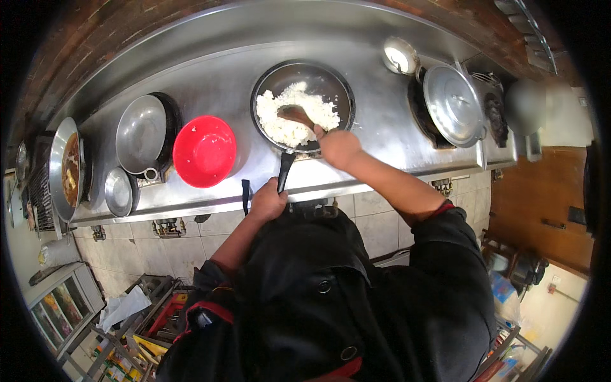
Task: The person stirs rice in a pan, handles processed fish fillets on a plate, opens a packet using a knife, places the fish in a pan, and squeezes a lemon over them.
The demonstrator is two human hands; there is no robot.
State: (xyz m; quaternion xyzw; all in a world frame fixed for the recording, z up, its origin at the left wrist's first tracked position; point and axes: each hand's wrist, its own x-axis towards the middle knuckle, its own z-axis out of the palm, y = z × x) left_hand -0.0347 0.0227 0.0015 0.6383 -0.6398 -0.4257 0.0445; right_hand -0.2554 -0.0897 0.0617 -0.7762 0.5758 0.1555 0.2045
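A dark frying pan [319,76] sits on the steel cooking counter in front of me. White crumbly food [296,128], perhaps rice, covers much of its base. My right hand [340,147] grips the handle of a brown wooden spoon [292,113], whose head rests in the white food. Below the pan, my left hand [268,199] is closed around its black handle [285,173]. Left of the pan stands a red plastic bowl [206,152] with a few white bits stuck to its inside.
A metal wok [142,133], a small metal lid or dish [119,192] and a wide pan of brown food [71,169] are to the left. On the right are a lidded aluminium pot [453,106] and a small metal bowl [400,56]. Gas valves [169,228] line the counter's front.
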